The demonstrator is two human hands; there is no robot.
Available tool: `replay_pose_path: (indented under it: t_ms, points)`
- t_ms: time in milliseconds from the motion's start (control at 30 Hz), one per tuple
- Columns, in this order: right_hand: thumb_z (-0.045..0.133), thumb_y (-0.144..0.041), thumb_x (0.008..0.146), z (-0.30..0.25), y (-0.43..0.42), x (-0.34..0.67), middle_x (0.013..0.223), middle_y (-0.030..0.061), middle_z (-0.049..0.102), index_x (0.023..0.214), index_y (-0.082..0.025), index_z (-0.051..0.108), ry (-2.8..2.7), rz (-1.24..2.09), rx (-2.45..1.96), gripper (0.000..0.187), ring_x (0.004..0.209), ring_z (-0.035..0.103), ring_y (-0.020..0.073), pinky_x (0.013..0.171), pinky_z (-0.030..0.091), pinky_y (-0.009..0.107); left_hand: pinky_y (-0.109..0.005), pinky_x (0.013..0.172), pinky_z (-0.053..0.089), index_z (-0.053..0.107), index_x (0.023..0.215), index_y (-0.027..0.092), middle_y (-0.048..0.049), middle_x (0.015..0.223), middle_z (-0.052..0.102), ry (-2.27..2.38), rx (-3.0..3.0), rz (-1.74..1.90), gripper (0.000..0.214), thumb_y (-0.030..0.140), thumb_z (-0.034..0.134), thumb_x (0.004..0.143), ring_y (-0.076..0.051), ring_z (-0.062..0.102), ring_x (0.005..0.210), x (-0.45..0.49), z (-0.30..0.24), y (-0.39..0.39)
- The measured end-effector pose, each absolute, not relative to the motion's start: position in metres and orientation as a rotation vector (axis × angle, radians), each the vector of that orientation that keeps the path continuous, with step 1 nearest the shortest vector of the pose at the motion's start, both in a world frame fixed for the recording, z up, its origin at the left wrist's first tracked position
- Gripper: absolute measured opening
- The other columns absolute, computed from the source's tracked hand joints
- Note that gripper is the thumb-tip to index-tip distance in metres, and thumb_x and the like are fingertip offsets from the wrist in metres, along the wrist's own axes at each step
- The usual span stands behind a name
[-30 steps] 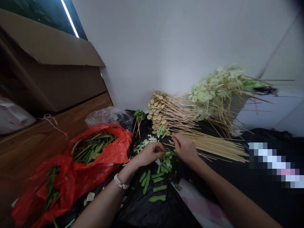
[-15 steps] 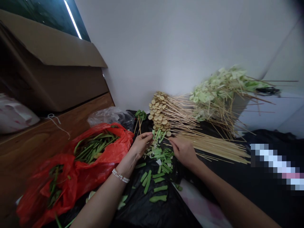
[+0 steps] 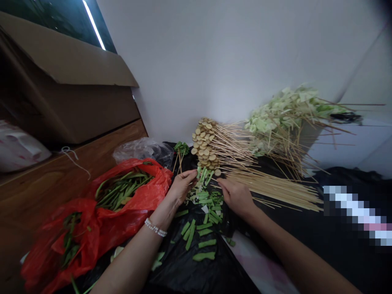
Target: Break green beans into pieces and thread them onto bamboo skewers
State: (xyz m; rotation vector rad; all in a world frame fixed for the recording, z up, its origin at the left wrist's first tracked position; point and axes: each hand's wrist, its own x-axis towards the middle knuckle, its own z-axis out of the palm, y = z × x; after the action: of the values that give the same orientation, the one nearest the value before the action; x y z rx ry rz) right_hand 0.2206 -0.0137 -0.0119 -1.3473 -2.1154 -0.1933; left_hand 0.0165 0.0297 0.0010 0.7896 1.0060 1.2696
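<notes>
My left hand point(image 3: 183, 186) reaches forward with its fingers pinched by the cut green bean pieces point(image 3: 204, 176) lying at the foot of the skewer pile. What the fingertips hold is too small to name. My right hand point(image 3: 235, 195) rests closed on the near ends of the bare bamboo skewers point(image 3: 275, 188), fingers curled over one or more sticks. More cut bean pieces point(image 3: 199, 234) lie scattered on the black plastic sheet point(image 3: 183, 269) between my wrists. A bead bracelet sits on my left wrist.
A red plastic bag point(image 3: 92, 228) of whole green beans lies at left on the wooden surface point(image 3: 36, 183). Skewered round slices point(image 3: 204, 145) and skewered pale greens point(image 3: 284, 114) are piled at the back. A cardboard box point(image 3: 61, 90) and a clear bag point(image 3: 141, 149) stand left.
My left hand has moved forward from the loose bean pieces to the foot of the skewer pile. The right hand has shifted slightly along the bare skewers.
</notes>
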Motion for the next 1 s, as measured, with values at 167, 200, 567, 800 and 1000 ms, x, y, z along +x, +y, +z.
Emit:
replay_pose_path:
  t_ms: [167, 200, 567, 800, 1000]
  points:
    - [0.042, -0.021, 0.092, -0.0103, -0.0151, 0.2203, 0.086, 0.004, 0.07, 0.103, -0.021, 0.066, -2.123, -0.207, -1.351, 0.027, 0.072, 0.062, 0.0148, 0.064, 0.039, 0.024, -0.016, 0.057, 0.046, 0.072, 0.077, 0.014, -0.0003, 0.068, 0.067, 0.98, 0.72, 1.262, 0.029, 0.023, 0.086, 0.053, -0.007, 0.059, 0.06, 0.0159, 0.0011, 0.0309]
    - [0.042, -0.021, 0.092, -0.0101, -0.0153, 0.2203, 0.085, 0.0038, 0.07, 0.103, -0.021, 0.066, -2.127, -0.217, -1.354, 0.027, 0.071, 0.062, 0.0148, 0.063, 0.038, 0.024, -0.016, 0.056, 0.046, 0.072, 0.076, 0.013, -0.0007, 0.067, 0.067, 0.969, 0.7, 1.254, 0.026, 0.02, 0.085, 0.055, -0.007, 0.059, 0.059, 0.0158, 0.0018, 0.031]
    - [0.042, -0.018, 0.091, -0.0098, -0.0167, 0.2196, 0.084, 0.0038, 0.069, 0.104, -0.02, 0.065, -2.171, -0.241, -1.327, 0.026, 0.071, 0.061, 0.0154, 0.062, 0.037, 0.024, -0.014, 0.053, 0.047, 0.071, 0.074, 0.01, -0.003, 0.07, 0.069, 0.9, 0.611, 1.184, 0.012, 0.003, 0.076, 0.065, -0.006, 0.059, 0.058, 0.0155, 0.0044, 0.0317]
    - [0.041, -0.016, 0.091, -0.0131, -0.0157, 0.2179, 0.087, 0.0055, 0.069, 0.101, -0.018, 0.066, -2.167, -0.196, -1.319, 0.026, 0.076, 0.063, 0.0159, 0.067, 0.041, 0.024, -0.013, 0.052, 0.046, 0.071, 0.074, 0.009, -0.0017, 0.069, 0.067, 0.887, 0.581, 1.136, 0.011, 0.002, 0.075, 0.066, -0.005, 0.057, 0.056, 0.0162, 0.0, 0.0315]
    - [0.041, -0.018, 0.092, -0.0127, -0.0162, 0.2171, 0.089, 0.0058, 0.07, 0.102, -0.019, 0.065, -2.139, -0.19, -1.303, 0.026, 0.077, 0.064, 0.0162, 0.068, 0.043, 0.025, -0.015, 0.051, 0.044, 0.07, 0.076, 0.013, 0.0005, 0.068, 0.065, 0.884, 0.601, 1.132, 0.014, 0.011, 0.079, 0.065, -0.005, 0.056, 0.055, 0.0189, 0.0013, 0.028]
